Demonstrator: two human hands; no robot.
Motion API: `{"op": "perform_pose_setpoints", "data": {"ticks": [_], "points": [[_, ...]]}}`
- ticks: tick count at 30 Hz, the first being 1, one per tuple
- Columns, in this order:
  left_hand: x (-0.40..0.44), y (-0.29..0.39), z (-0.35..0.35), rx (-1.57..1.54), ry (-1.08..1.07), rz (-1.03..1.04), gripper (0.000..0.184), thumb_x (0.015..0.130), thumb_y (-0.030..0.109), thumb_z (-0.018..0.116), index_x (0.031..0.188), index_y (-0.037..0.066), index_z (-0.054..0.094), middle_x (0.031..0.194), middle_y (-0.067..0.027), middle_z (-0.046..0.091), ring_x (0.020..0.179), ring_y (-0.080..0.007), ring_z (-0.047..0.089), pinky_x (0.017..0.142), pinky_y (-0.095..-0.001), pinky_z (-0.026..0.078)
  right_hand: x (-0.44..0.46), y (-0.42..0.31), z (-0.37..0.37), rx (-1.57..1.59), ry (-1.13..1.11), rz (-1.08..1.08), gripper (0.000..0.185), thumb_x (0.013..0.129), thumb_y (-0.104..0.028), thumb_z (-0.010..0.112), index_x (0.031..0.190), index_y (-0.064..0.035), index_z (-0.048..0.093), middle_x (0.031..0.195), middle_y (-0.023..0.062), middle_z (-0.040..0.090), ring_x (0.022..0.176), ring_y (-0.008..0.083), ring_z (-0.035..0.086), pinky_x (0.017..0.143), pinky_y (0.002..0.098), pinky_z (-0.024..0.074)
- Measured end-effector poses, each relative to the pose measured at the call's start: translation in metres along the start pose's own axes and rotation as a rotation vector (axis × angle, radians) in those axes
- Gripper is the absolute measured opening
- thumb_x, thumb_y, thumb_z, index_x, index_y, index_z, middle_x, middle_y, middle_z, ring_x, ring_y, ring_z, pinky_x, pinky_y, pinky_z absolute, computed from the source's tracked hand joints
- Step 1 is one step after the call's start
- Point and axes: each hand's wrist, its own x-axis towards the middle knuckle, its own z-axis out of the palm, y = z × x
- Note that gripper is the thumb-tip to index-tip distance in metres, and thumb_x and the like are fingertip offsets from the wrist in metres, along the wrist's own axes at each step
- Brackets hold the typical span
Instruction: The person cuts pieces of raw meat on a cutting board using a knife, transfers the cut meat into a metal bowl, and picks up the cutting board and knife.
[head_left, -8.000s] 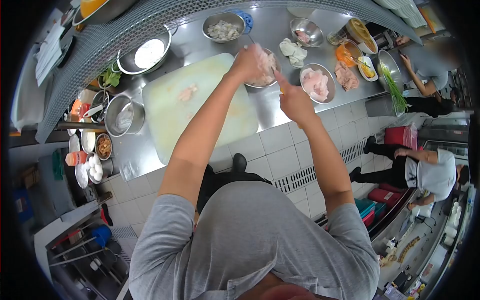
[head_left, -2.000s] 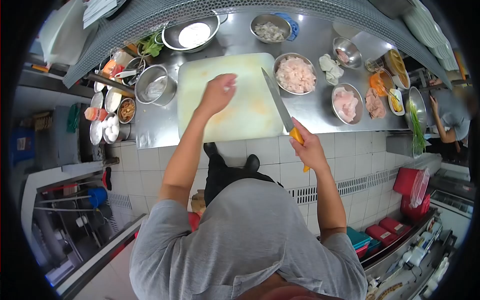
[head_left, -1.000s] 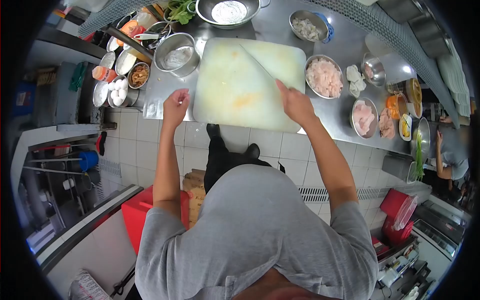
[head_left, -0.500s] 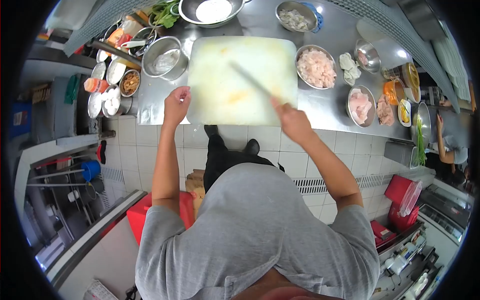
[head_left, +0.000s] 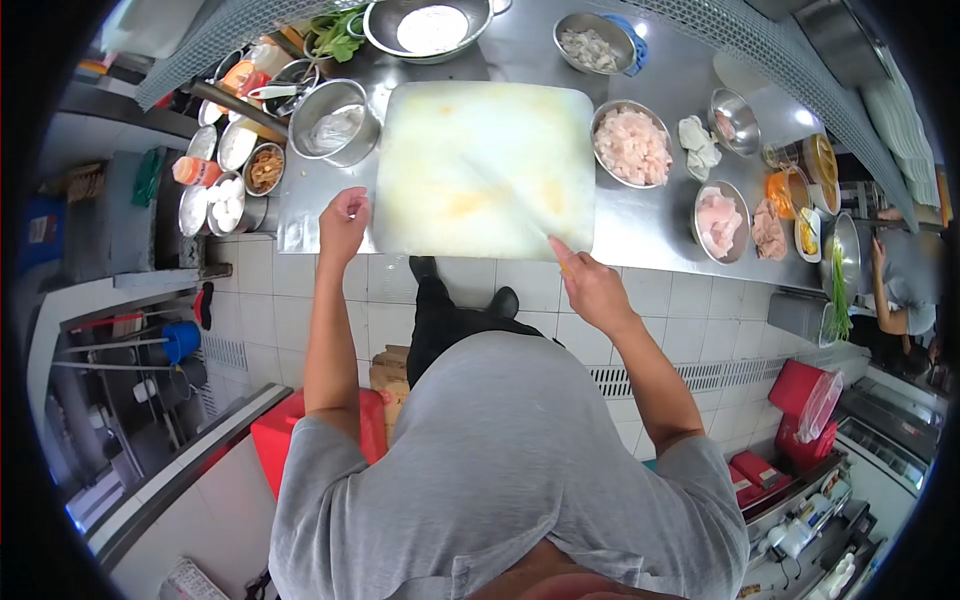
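My right hand (head_left: 594,287) is closed around the handle of a knife (head_left: 507,200), its forefinger stretched along the top. The thin blade, blurred, slants up and left across the white cutting board (head_left: 440,130), whose surface has faint yellowish stains. Beside the board's lower left corner is my left hand (head_left: 344,226), its fingers loosely curled with a gap showing, and I see nothing in it. Just right of the board stands a metal bowl of cut pale meat pieces (head_left: 632,146).
A metal pot (head_left: 334,122) stands left of the board; a colander with white powder (head_left: 432,28) is behind it. To the right are a crumpled white cloth (head_left: 698,146) and a bowl of larger meat pieces (head_left: 718,222). Another person's arm (head_left: 882,288) shows at far right.
My right hand has drawn the knife back toward me, over the board's near edge. My left hand has moved slightly toward me and left. The view has shifted a little.
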Motion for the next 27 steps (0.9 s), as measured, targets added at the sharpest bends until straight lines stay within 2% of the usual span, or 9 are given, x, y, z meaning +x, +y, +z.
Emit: {"op": "perform_pose_setpoints", "data": {"ticks": [4,7,10,13,16,19,21,22,27], "points": [[-0.006,-0.005,-0.001,0.011,-0.023,-0.042,0.032,0.097,0.013,0.07,0.125,-0.002,0.069,0.101,-0.0094,0.075,0.084,-0.0147,0.07,0.076,-0.0293,0.057,0.026,-0.003,-0.013,-0.072,0.032,0.149,0.07,0.089,-0.001,0.06,0.157,-0.0081,0.045,0.092,0.0176,0.065,0.071,0.0372,0.069,0.065,0.0475,0.0597],[-0.009,-0.015,-0.003,0.042,-0.046,-0.1,0.038,0.095,0.019,0.073,0.126,-0.001,0.068,0.103,-0.0109,0.076,0.085,-0.0165,0.071,0.077,-0.031,0.057,0.05,0.008,-0.006,-0.15,0.059,0.039,0.069,0.09,-0.001,0.06,0.157,-0.0072,0.046,0.095,0.0185,0.064,0.08,0.0357,0.07,0.068,0.045,0.0602],[-0.01,-0.031,0.0,0.036,-0.05,-0.207,0.04,0.093,0.023,0.075,0.124,-0.001,0.069,0.104,-0.0127,0.076,0.086,-0.0196,0.072,0.077,-0.0325,0.057,0.066,0.014,0.014,-0.06,0.167,-0.021,0.065,0.094,-0.009,0.066,0.156,-0.0083,0.047,0.09,0.0176,0.062,0.09,0.0357,0.068,0.074,0.0457,0.0601],[-0.011,-0.042,0.001,-0.029,-0.06,-0.246,0.038,0.092,0.022,0.075,0.121,-0.001,0.07,0.1,-0.012,0.076,0.084,-0.0188,0.072,0.075,-0.0324,0.057,0.069,0.01,0.019,0.027,0.248,-0.032,0.058,0.093,-0.015,0.071,0.147,-0.0055,0.056,0.1,0.0199,0.065,0.101,0.0348,0.066,0.078,0.0455,0.0594],[-0.012,-0.041,0.001,-0.063,-0.081,-0.275,0.037,0.091,0.021,0.075,0.119,-0.002,0.07,0.094,-0.011,0.076,0.081,-0.017,0.07,0.071,-0.0322,0.057,0.065,0.03,0.025,0.074,0.518,0.011,0.044,0.093,-0.022,0.074,0.132,-0.0016,0.067,0.103,0.0197,0.071,0.093,0.0336,0.069,0.076,0.0442,0.0584],[-0.009,-0.044,-0.001,-0.143,-0.146,-0.292,0.037,0.09,0.02,0.076,0.118,-0.004,0.07,0.091,-0.0096,0.075,0.078,-0.0148,0.069,0.068,-0.0313,0.056,0.053,0.059,0.032,0.327,0.44,0.533,0.036,0.094,-0.027,0.076,0.113,0.0033,0.073,0.093,0.0156,0.074,0.076,0.0263,0.069,0.068,0.0392,0.0558],[-0.004,-0.045,0.004,-0.159,-0.208,-0.349,0.037,0.092,0.022,0.076,0.119,-0.001,0.068,0.092,-0.0071,0.073,0.076,-0.0135,0.068,0.064,-0.0293,0.055,0.053,0.072,0.042,0.612,0.381,0.667,0.037,0.094,-0.029,0.077,0.108,0.0049,0.074,0.082,0.0112,0.072,0.067,0.0213,0.065,0.063,0.036,0.0525],[-0.004,-0.046,0.006,-0.168,-0.231,-0.382,0.036,0.093,0.023,0.076,0.119,0.0,0.068,0.092,-0.0059,0.071,0.074,-0.0128,0.067,0.062,-0.0283,0.055,0.054,0.077,0.047,0.758,0.342,0.721,0.038,0.094,-0.031,0.077,0.105,0.0057,0.075,0.076,0.0089,0.071,0.063,0.0189,0.063,0.06,0.0345,0.0509],[-0.001,-0.05,0.018,-0.143,-0.267,-0.418,0.029,0.094,0.023,0.076,0.112,0.001,0.068,0.087,-0.0048,0.069,0.066,-0.0125,0.065,0.056,-0.0287,0.055,0.068,0.083,0.05,0.676,0.32,0.734,0.042,0.094,-0.037,0.078,0.098,0.0041,0.076,0.072,0.0064,0.068,0.055,0.0157,0.057,0.051,0.033,0.0446]]}}
